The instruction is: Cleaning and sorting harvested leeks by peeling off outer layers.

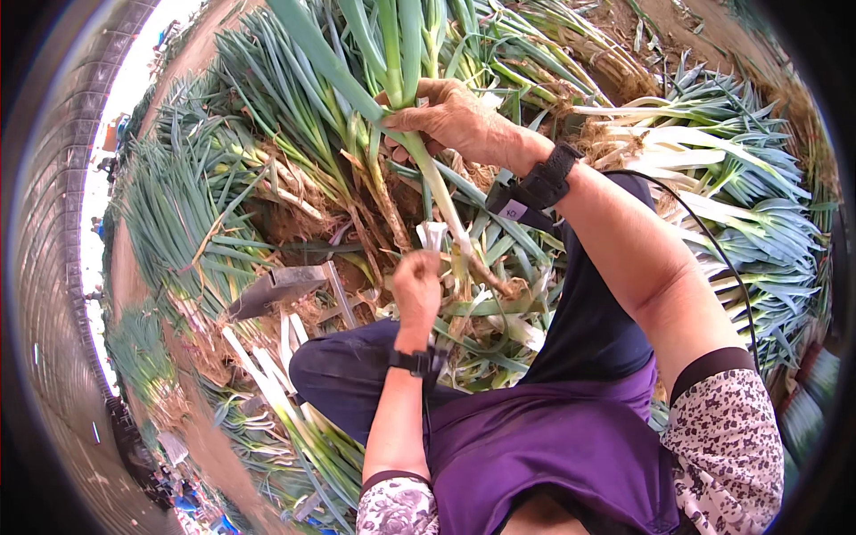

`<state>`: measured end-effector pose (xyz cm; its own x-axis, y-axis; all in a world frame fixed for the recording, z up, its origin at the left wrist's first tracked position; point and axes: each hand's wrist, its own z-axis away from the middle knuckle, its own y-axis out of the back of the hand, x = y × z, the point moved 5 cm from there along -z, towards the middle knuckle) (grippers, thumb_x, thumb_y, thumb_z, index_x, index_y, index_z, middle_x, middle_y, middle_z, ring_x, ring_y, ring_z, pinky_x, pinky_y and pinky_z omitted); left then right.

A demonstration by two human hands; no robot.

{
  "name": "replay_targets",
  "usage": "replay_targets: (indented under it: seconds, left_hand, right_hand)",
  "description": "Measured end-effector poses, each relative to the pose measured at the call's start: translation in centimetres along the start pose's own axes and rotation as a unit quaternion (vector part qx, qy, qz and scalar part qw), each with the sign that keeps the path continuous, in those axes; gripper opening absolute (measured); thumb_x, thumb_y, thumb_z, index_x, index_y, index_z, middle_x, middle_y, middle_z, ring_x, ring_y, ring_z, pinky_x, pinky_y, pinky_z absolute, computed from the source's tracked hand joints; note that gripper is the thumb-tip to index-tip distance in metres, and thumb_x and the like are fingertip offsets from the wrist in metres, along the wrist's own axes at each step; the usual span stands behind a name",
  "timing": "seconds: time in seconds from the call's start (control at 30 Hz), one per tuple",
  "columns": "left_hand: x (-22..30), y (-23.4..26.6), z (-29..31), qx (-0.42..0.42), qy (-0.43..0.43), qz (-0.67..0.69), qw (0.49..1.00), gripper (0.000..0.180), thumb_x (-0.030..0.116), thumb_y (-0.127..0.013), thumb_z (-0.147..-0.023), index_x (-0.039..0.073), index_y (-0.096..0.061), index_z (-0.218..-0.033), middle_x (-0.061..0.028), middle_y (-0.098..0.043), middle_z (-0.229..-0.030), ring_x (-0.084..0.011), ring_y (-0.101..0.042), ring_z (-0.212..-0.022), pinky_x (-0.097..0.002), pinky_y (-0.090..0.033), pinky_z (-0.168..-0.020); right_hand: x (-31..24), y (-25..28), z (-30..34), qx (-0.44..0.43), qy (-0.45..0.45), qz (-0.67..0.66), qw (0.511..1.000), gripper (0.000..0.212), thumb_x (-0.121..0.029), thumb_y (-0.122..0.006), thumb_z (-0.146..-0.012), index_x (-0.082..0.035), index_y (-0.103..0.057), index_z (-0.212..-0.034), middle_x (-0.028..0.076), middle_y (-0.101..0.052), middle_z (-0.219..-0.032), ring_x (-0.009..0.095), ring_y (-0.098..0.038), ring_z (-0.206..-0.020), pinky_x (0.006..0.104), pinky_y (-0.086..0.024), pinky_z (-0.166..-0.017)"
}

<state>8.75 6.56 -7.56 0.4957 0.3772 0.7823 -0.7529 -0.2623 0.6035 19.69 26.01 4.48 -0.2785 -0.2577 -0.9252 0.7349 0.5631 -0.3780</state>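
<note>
The left hand [417, 283] is curled, its grip unclear, beside a leek [439, 189] slanting above loose leaves [486, 308]. The right hand [456, 122] grips its leaf fork; likely light, its firm shank should bear holding better than the bendable leaves.

Bright light, glare at left

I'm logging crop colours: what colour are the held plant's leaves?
Green; the leaves show best in the head view.

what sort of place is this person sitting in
Probably a greenhouse or covered shed for handling crops: heaps of green onions lie around on an earthen floor, with ribbed sheeting along the left side.
</note>
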Motion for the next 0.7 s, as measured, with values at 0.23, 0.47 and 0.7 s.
replay_targets:
  seconds: [0.23, 0.47, 0.7]
  left_hand:
    - [8.7, 1.8, -3.5, 0.157, -0.215, 0.143, 0.953, 0.011, 0.001, -0.067, -0.082, -0.001, -0.062, -0.092, -0.0059, -0.061, -0.083, -0.0110, -0.055, -0.073, -0.0231, -0.045, -0.068]
    - [8.8, 0.7, -3.2, 0.218, -0.304, 0.068, 0.925, 0.004, -0.005, -0.057, -0.085, -0.002, -0.054, -0.086, -0.0096, -0.059, -0.080, -0.0196, -0.054, -0.065, -0.0279, -0.045, -0.063]
    - [6.6, 0.1, -3.8, 0.080, -0.058, 0.398, 0.912, 0.013, 0.012, -0.051, -0.096, 0.004, -0.050, -0.086, -0.0019, -0.058, -0.075, -0.0061, -0.046, -0.061, -0.0221, -0.040, -0.057]
  right_hand:
    - [3.1, -0.7, -0.9, 0.031, 0.069, 0.109, 0.991, 0.025, -0.012, -0.066, -0.082, 0.000, -0.063, -0.104, 0.006, -0.066, -0.079, 0.012, -0.064, -0.065, 0.0246, -0.053, -0.058]
    - [3.2, -0.1, -1.0, 0.066, 0.079, 0.133, 0.986, 0.023, -0.012, -0.065, -0.080, -0.001, -0.066, -0.101, 0.005, -0.063, -0.067, 0.010, -0.057, -0.057, 0.0271, -0.049, -0.054]
    - [2.9, 0.6, -0.9, 0.117, 0.051, 0.145, 0.981, 0.022, -0.012, -0.063, -0.085, -0.001, -0.062, -0.104, 0.006, -0.065, -0.075, 0.009, -0.059, -0.057, 0.0245, -0.050, -0.053]
